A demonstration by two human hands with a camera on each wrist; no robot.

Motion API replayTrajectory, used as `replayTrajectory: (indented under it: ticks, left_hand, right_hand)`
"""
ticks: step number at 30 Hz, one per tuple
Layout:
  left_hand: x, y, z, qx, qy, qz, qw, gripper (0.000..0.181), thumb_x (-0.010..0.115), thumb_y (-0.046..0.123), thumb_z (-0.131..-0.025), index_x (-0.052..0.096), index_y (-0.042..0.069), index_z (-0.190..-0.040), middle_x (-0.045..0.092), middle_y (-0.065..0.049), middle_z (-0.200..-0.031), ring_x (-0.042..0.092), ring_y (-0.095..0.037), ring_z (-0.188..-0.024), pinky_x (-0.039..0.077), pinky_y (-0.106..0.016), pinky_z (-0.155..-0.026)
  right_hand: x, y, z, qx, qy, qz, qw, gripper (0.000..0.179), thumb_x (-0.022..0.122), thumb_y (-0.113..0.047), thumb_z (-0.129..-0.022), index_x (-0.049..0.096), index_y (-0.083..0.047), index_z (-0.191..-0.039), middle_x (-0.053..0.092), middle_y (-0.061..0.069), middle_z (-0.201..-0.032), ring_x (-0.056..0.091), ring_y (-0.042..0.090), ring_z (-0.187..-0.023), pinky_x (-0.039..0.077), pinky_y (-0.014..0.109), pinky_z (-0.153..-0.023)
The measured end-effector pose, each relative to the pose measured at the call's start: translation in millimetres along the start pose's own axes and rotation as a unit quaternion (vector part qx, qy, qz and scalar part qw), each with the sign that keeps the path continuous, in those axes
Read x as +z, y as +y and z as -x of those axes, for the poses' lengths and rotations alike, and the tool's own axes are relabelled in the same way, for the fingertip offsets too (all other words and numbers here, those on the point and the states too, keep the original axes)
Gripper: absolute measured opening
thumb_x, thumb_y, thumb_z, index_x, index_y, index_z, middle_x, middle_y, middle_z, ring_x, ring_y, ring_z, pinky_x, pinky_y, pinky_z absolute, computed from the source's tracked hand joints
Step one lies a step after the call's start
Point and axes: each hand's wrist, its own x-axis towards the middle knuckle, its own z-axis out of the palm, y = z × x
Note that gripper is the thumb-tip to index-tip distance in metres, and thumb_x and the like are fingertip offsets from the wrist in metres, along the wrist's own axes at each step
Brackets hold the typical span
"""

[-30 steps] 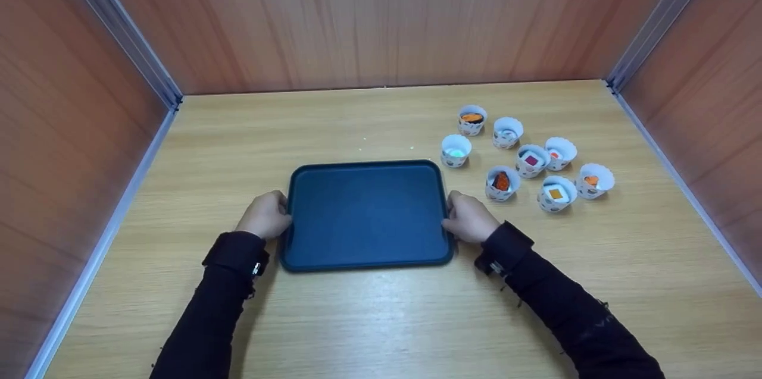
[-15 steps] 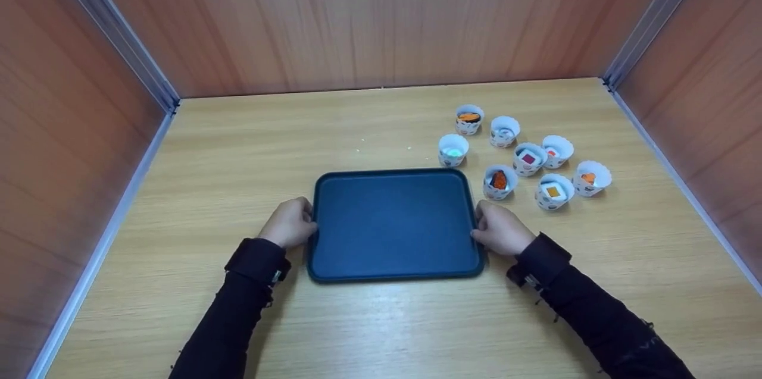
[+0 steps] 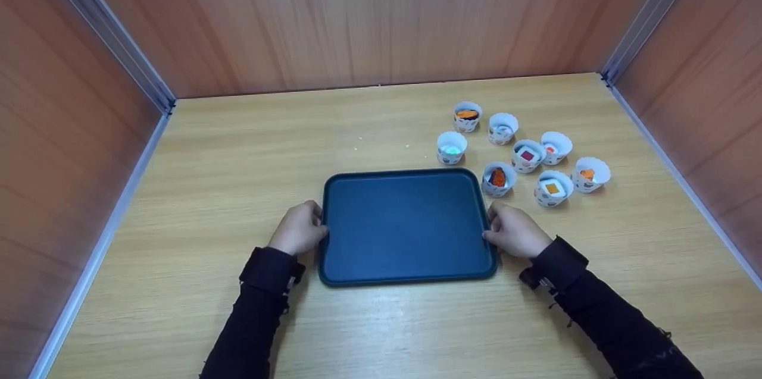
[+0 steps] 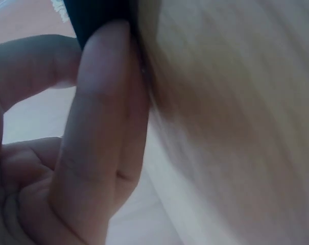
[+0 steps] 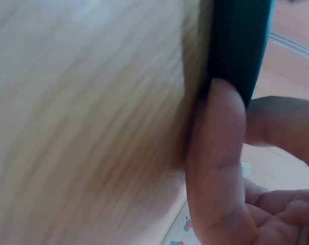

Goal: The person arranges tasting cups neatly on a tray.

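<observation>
We've got both short sides of the dark teal tray [image 3: 408, 227] pinched, left grip [image 3: 299, 228] and right grip [image 3: 517, 231], well off the surface [image 3: 238, 165]'s back edge; eight patterned paper cups [image 3: 526, 169] sit toward the back right corner.

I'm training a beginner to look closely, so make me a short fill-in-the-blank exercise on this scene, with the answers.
1. The left hand and the right hand grip opposite sides of one ____.
2. The patterned cups number ____ in all.
3. The cups stand on the person's ____ half of the table.

Missing words: tray; eight; right.
</observation>
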Motion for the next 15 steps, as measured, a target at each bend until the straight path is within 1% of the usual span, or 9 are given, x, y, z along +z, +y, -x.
replayTrajectory:
  ticks: [7, 10, 11, 13, 15]
  left_hand:
    - [2.7, -1.2, 1.1, -0.009, 0.012, -0.003, 0.9999, 0.023, 0.061, 0.004, -0.087, 0.057, -0.005, -0.108, 0.056, -0.009, -0.083, 0.053, -0.019, -0.069, 0.042, -0.028, -0.061]
    - [3.4, 0.2, 1.8, -0.014, 0.013, -0.007, 0.9998, 0.023, 0.061, 0.004, -0.087, 0.057, -0.005, -0.107, 0.055, -0.008, -0.081, 0.053, -0.019, -0.069, 0.041, -0.027, -0.061]
    - [3.6, 0.4, 1.7, -0.016, 0.013, -0.007, 0.9998, 0.023, 0.061, 0.004, -0.087, 0.057, -0.005, -0.108, 0.055, -0.008, -0.081, 0.053, -0.019, -0.069, 0.041, -0.027, -0.06]
    - [3.3, 0.7, 1.3, -0.018, 0.014, -0.009, 0.9997, 0.023, 0.061, 0.004, -0.087, 0.057, -0.005, -0.107, 0.055, -0.007, -0.081, 0.053, -0.019, -0.069, 0.041, -0.027, -0.06]
    - [3.2, 1.4, 0.9, -0.022, 0.015, -0.009, 0.9996, 0.023, 0.061, 0.004, -0.087, 0.057, -0.004, -0.108, 0.055, -0.007, -0.081, 0.053, -0.019, -0.069, 0.041, -0.027, -0.06]
  right_hand:
    - [-6, 5, 1.4, 0.004, 0.004, 0.001, 1.0, 0.027, 0.07, -0.014, -0.087, 0.059, 0.002, -0.106, 0.058, 0.005, -0.074, 0.055, 0.013, -0.06, 0.044, 0.026, -0.053]
    - [-13, 7, 4.1, -0.013, 0.022, 0.005, 0.9997, 0.029, 0.069, -0.017, -0.088, 0.061, 0.001, -0.11, 0.062, 0.006, -0.078, 0.056, 0.014, -0.065, 0.045, 0.025, -0.056]
    - [-16, 8, 4.9, -0.026, 0.036, 0.007, 0.999, 0.029, 0.069, -0.016, -0.089, 0.062, 0.001, -0.111, 0.063, 0.006, -0.081, 0.058, 0.015, -0.068, 0.046, 0.024, -0.059]
    - [-24, 8, 5.9, -0.055, 0.079, 0.012, 0.9953, 0.028, 0.068, -0.013, -0.089, 0.064, 0.001, -0.113, 0.066, 0.009, -0.089, 0.06, 0.018, -0.077, 0.048, 0.023, -0.065]
    - [-31, 9, 5.9, -0.095, 0.136, 0.019, 0.986, 0.027, 0.069, -0.009, -0.089, 0.064, 0.002, -0.113, 0.066, 0.013, -0.1, 0.062, 0.022, -0.088, 0.052, 0.026, -0.073]
